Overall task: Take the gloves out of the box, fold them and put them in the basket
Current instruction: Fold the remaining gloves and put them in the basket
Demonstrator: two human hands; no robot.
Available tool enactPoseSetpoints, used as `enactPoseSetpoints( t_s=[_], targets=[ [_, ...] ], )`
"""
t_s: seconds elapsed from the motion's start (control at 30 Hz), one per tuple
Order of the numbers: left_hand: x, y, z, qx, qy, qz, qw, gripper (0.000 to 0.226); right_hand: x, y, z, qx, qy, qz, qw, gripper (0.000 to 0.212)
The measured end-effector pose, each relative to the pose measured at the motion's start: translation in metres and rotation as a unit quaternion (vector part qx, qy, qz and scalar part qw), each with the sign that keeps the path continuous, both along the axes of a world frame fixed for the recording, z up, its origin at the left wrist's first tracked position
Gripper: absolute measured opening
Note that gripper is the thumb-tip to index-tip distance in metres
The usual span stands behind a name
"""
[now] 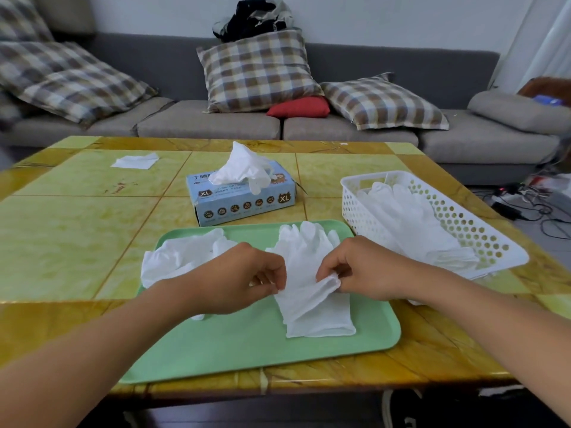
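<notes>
A white glove (312, 291) lies flat on the green tray (247, 344), fingers pointing away from me. My left hand (238, 279) pinches its left edge and my right hand (361, 270) pinches a raised fold of its cuff side. A crumpled pile of white gloves (182, 257) sits on the tray's left end. The blue glove box (244, 196) stands behind the tray with a glove (244, 168) sticking out of its top. The white perforated basket (482, 230) at the right holds several white gloves (411, 223).
A white tissue (134, 161) lies at the table's far left. A grey sofa with checked cushions (256, 72) runs behind the yellow-green table (77, 217). Cables (525, 205) lie on the floor at the right.
</notes>
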State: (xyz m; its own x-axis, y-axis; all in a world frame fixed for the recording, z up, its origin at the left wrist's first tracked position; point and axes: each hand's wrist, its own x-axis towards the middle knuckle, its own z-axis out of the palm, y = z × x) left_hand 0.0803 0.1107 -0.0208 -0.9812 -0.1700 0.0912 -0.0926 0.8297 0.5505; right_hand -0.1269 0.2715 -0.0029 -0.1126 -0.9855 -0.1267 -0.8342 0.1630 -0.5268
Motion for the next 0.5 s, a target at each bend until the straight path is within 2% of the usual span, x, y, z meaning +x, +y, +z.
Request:
enactPoseSetpoints(
  t_s=[0.13, 0.23, 0.3, 0.37, 0.5],
  targets=[
    [0.001, 0.003, -0.009, -0.013, -0.029, -0.012, 0.999, 0.011, 0.003, 0.007, 0.001, 0.050, 0.073, 0.032, 0.996, 0.024],
    [-0.002, 0.004, -0.007, -0.014, -0.035, -0.017, 0.999, 0.020, 0.006, 0.015, 0.007, 0.101, 0.141, 0.046, 0.984, 0.052],
    [-0.003, 0.005, -0.007, -0.046, -0.045, -0.031, 0.997, 0.021, 0.011, 0.018, 0.009, 0.103, 0.150, 0.076, 0.980, 0.057],
    [-0.004, 0.008, -0.009, -0.072, -0.050, -0.044, 0.995, 0.021, 0.015, 0.019, 0.007, 0.115, 0.169, 0.091, 0.975, 0.051],
    [-0.003, 0.011, -0.014, -0.088, -0.048, -0.041, 0.994, 0.024, 0.018, 0.017, 0.000, 0.076, 0.203, 0.109, 0.970, 0.017]
  ],
)
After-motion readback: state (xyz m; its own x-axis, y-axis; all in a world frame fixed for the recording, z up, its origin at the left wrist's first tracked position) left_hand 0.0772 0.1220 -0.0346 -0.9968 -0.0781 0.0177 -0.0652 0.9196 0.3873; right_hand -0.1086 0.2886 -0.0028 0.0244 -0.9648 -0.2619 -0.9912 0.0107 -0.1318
